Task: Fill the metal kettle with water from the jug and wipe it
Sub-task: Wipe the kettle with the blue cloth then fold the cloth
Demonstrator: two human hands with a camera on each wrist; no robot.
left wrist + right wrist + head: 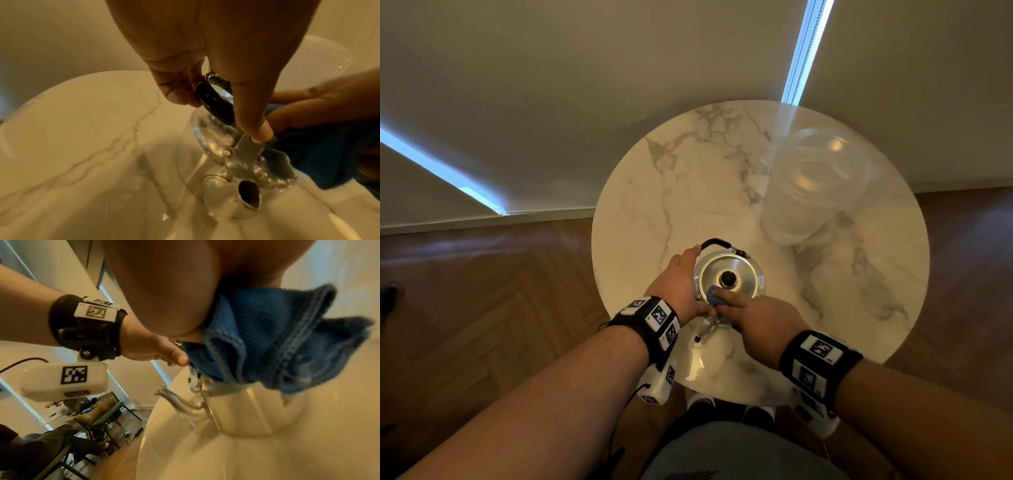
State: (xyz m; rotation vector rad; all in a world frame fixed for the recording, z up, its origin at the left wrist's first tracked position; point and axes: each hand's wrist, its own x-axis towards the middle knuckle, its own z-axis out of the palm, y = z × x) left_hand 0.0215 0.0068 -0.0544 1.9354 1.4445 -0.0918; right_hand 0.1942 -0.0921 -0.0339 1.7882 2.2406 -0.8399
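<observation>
Meanwhile, the metal kettle [736,274] stood near the front edge of the round marble surface [640,192], lid on. The left hand [681,284] curled round its black handle [213,104], thumb pressing the handle's metal bracket. The right hand [760,322] gripped a bunched blue cloth [267,337] against the kettle's top (beside the lid knob). The clear jug [815,185] stood well apart, farther back on the right.

kettle [739,270]: polished metal, mirror-glossy
kettle handle [213,104]: black, glossy
cloth [267,340]: blue ribbed fabric, matt
jug [815,185]: clear plastic
table [688,178]: glossy marble-look
floor [482,291]: wood parquet
</observation>
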